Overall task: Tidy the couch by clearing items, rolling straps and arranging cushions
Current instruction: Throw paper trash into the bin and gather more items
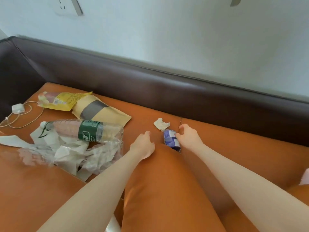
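Note:
An orange cushion (165, 185) stands raised between my forearms, over the orange couch seat (234, 148). My left hand (143, 145) lies on its upper left corner, and the fingers curl over the edge. My right hand (189, 137) is just right of the cushion's top, fingers curled, thumb pinching the upper end of a small purple packet (172, 141). A crumpled white tissue (161, 124) lies just beyond the packet.
Left on the seat lie a clear plastic bottle with a green label (83, 130), crumpled plastic and paper wrappers (70, 153), a yellow snack bag (58, 101), a tan pouch (100, 111) and a white charger with cable (17, 108). The dark brown backrest (167, 91) runs behind.

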